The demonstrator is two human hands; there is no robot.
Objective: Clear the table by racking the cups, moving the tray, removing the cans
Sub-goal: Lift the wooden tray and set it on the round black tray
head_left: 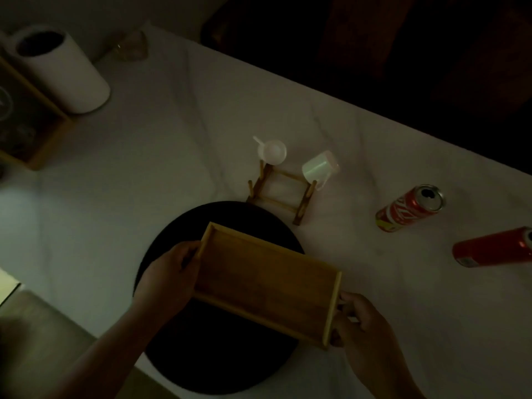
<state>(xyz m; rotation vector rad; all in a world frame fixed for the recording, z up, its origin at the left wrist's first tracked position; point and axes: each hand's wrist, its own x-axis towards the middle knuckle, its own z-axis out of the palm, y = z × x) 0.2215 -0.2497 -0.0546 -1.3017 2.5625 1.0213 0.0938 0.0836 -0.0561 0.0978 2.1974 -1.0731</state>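
Note:
I hold a rectangular wooden tray (pixel 267 280) over a round black mat (pixel 213 361). My left hand (pixel 169 275) grips its left short end and my right hand (pixel 362 323) grips its right short end. The tray holds nothing. Behind it stands a small wooden cup rack (pixel 280 194) with two white cups hung upside down on its pegs: one cup (pixel 272 152) at the back left, another cup (pixel 319 168) at the back right. Two red cans lie on their sides to the right, one can (pixel 410 208) nearer the rack and a second can (pixel 492 250) at the frame's edge.
The table has a white cloth (pixel 144 156); its far edge runs diagonally from top centre to the right. A tall white cylinder container (pixel 63 70) stands at the back left beside a wooden-framed box (pixel 34 119). A glass object (pixel 131 47) sits near the far corner.

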